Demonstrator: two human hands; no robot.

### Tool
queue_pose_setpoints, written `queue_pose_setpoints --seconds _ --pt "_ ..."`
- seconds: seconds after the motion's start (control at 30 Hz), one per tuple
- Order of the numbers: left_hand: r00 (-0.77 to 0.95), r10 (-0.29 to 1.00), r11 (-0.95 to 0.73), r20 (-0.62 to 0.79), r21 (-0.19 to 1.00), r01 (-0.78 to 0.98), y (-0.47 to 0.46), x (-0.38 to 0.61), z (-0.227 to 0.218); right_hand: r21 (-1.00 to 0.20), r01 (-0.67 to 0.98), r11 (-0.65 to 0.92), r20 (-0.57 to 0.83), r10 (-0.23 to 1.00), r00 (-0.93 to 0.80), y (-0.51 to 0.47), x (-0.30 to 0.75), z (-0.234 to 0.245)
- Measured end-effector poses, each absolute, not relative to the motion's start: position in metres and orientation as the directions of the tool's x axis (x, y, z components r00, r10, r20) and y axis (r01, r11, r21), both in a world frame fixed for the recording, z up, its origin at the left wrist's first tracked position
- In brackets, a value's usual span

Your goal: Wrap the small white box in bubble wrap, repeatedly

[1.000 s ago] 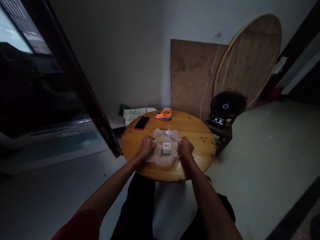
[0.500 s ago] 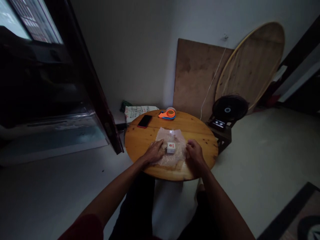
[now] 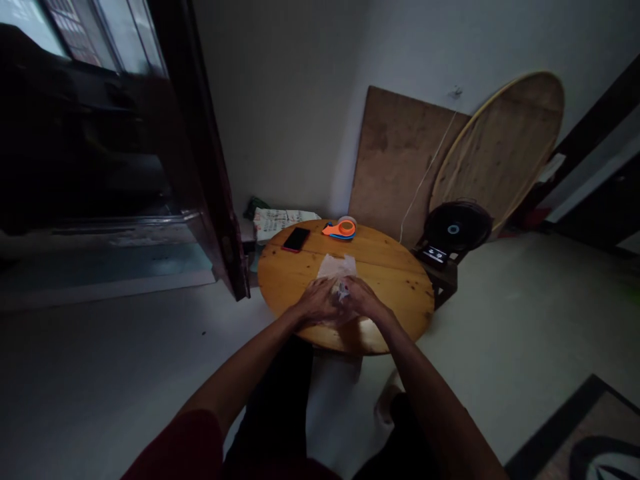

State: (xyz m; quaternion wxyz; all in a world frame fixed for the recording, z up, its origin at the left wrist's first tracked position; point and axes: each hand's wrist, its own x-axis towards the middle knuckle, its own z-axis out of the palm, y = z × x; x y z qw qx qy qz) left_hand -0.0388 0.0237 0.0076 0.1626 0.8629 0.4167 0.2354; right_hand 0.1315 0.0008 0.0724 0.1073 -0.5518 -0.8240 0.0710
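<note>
A sheet of bubble wrap (image 3: pixel 337 267) lies on the round wooden table (image 3: pixel 400 287) in front of me. My left hand (image 3: pixel 315 300) and my right hand (image 3: pixel 361 298) have come together over its near part, fingers curled onto the wrap. Between them only a sliver of the small white box with a red mark (image 3: pixel 343 289) shows; the wrap and my fingers cover most of it. The far edge of the wrap sticks out beyond my hands.
At the table's far side lie a red-edged phone (image 3: pixel 296 239) and an orange tape dispenser (image 3: pixel 341 229). A black fan (image 3: pixel 454 230) stands at the right on a low stand. A wooden board and a round tabletop lean on the wall. A dark door frame (image 3: pixel 215 200) stands left.
Both hands have moved inward from the sides of the bubble wrap and met over the small box, folding the wrap around it. The box, plainly seen before, is mostly covered now.
</note>
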Motion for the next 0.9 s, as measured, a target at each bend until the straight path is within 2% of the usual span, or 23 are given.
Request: queue_pose_setpoints --seconds 0.1,0.2,0.3,0.47,0.53,0.67,0.77,0.83,0.9 --pt "0.574 0.776 -0.629 0.263 0.392 0.671 0.024 -0.038 0.008 -0.121 0.956 0.268 0.043 0.963 -0.265 0.006 0.139 0.07" --pt "0.61 0.75 -0.662 0.258 0.312 0.682 0.026 -0.038 0.006 -0.135 0.968 0.212 0.03 0.977 -0.21 0.005 0.15 0.067" --pt "0.637 0.731 -0.683 0.246 0.257 0.684 0.028 -0.04 0.003 -0.217 0.955 0.202 0.059 0.979 -0.194 0.0 0.164 0.066" --pt "0.646 0.723 -0.691 0.245 0.234 0.684 0.028 -0.041 0.001 -0.44 0.881 0.174 0.235 0.969 -0.074 -0.008 0.207 0.069" --pt "0.649 0.72 -0.693 0.246 0.226 0.684 0.028 -0.04 0.001 -0.471 0.871 0.14 0.272 0.962 -0.007 -0.011 0.232 0.067" --pt "0.65 0.722 -0.692 0.237 0.215 0.689 0.029 -0.04 0.001 -0.36 0.933 -0.012 0.302 0.945 0.128 -0.018 0.274 0.052" --pt "0.653 0.718 -0.695 0.241 0.198 0.691 0.029 -0.039 0.001 -0.265 0.962 -0.066 0.266 0.954 0.139 -0.025 0.292 0.04" --pt "0.655 0.716 -0.697 0.239 0.192 0.691 0.029 -0.039 0.002 -0.239 0.968 -0.076 0.299 0.943 0.148 -0.029 0.295 0.04" --pt "0.654 0.721 -0.693 0.229 0.197 0.694 0.029 -0.039 0.002 -0.268 0.962 -0.049 0.393 0.906 0.155 -0.033 0.289 0.048"
